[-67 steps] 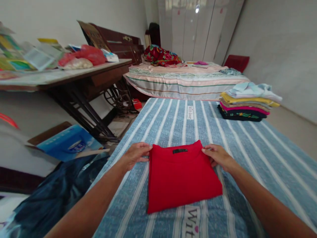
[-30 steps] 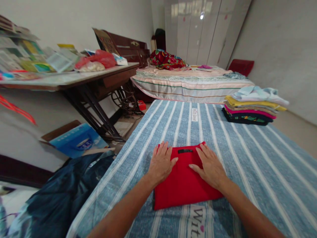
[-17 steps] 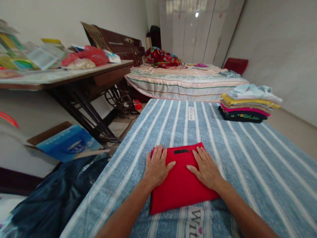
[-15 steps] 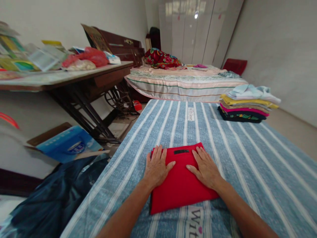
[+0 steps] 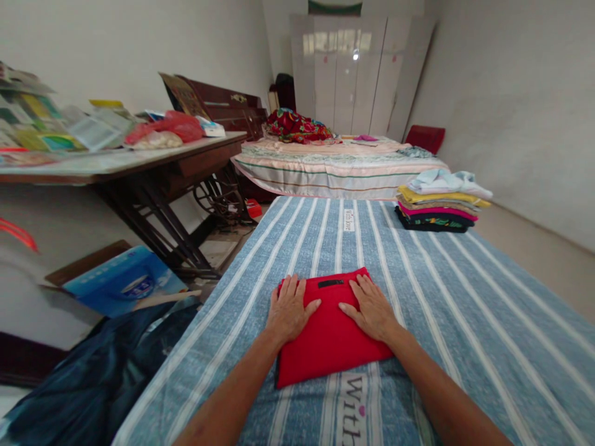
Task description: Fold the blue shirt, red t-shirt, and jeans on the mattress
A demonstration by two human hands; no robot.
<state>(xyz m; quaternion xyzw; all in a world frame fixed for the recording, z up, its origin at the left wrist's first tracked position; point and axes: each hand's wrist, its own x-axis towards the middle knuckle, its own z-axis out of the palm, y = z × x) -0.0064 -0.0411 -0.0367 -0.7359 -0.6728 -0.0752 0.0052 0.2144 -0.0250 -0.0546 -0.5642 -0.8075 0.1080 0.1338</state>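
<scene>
A red folded garment (image 5: 325, 341) with a small black label near its far edge lies flat on the blue striped bed sheet (image 5: 223, 365). My left hand (image 5: 289, 311) rests flat on its left side, fingers stretched toward the far edge. On the right side, my right hand (image 5: 370, 308) lies flat too, thumb pointing inward. Both palms press on the cloth without gripping it. Further off to the right stands a stack of folded clothes (image 5: 439, 204), with light blue, yellow, pink and dark pieces.
A table with an iron treadle base (image 5: 186, 162) stands at the left, loaded with bags and boxes. Below it are a blue box (image 5: 134, 279) and a dark cloth heap (image 5: 106, 365). A second bed (image 5: 339, 167) and a pale wardrobe (image 5: 348, 80) are at the back.
The view has tilted up slightly and shifted a little to the right. Both hands remain flat on the red garment, which has not visibly moved on the sheet.
</scene>
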